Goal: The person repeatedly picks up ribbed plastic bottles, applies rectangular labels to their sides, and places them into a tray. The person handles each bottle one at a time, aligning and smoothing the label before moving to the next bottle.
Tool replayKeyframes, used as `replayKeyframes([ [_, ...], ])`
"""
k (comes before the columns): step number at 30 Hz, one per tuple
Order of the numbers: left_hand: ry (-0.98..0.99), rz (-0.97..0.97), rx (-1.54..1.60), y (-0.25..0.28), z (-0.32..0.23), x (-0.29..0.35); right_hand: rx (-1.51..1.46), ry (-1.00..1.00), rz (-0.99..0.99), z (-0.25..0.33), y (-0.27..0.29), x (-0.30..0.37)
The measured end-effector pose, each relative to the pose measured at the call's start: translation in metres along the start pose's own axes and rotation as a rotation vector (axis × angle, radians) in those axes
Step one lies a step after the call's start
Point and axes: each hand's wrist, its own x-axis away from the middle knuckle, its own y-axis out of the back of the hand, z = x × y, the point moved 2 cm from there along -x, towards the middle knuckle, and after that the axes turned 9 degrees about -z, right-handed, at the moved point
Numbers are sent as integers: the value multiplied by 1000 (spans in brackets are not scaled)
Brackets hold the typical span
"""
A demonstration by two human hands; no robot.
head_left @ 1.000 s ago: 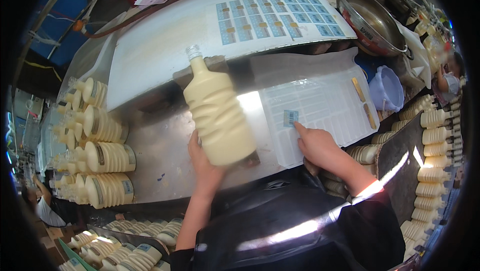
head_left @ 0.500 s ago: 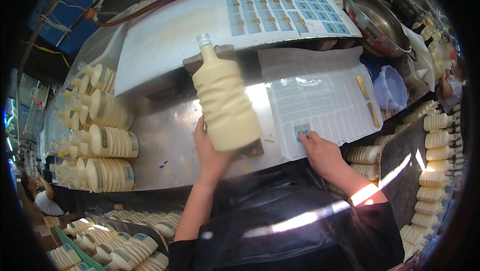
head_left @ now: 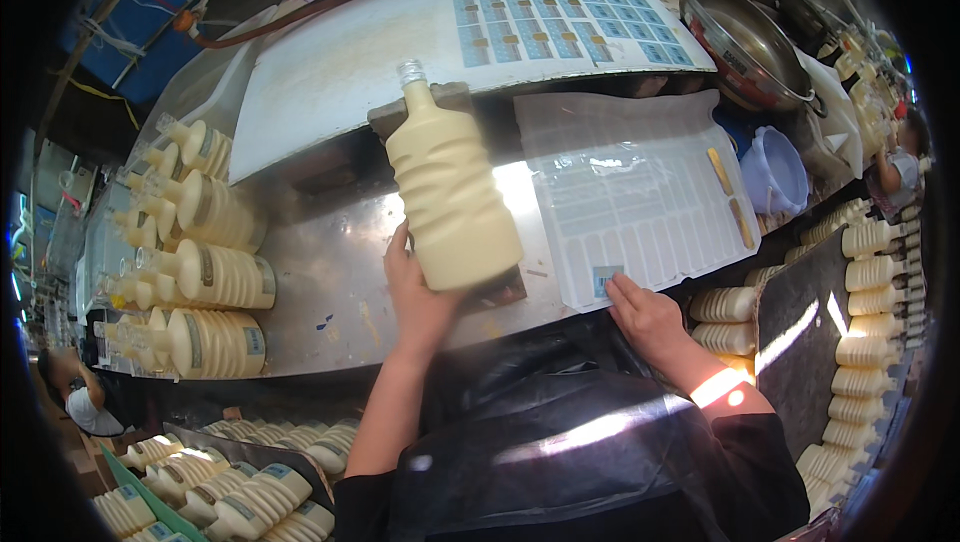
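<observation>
A cream bottle [head_left: 455, 197] with a wavy body and a clear neck lies on its back, neck pointing away from me. Its upper end rests by a dark brick-like block [head_left: 455, 100]. My left hand [head_left: 418, 297] curls round the lower left side and base of the bottle, thumb up its side. On the translucent white sheet [head_left: 680, 252] to the right is a small blue label [head_left: 606, 279]. The fingers of my right hand [head_left: 645, 317] are pressed together on the label's right edge; the thumb is mostly hidden.
Cream bottles [head_left: 222, 277] with labels lie stacked at the left. Blue label sheets [head_left: 530, 27] lie on the white board [head_left: 330, 82]. A yellow-handled knife [head_left: 722, 175] rests on the white sheet. A lilac bucket [head_left: 775, 172] and a metal pan [head_left: 745, 37] stand at the right.
My right hand and the label have slid slightly toward me across the white sheet. The left hand still holds the bottle in nearly the same place. The whole view has shifted a little.
</observation>
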Motion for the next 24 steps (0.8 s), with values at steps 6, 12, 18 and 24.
replayKeyframes([
  [6,25,10,37,0,10,-1,-80,51,-86,-3,3,4],
  [12,-26,-143,-37,10,-24,3,-545,-419,112,-10,15,-34],
  [18,-142,-84,-25,12,-26,1,-1024,-616,16,29,38,-115],
  [24,32,0,294,13,-22,4,-375,264,-452,89,35,-153],
])
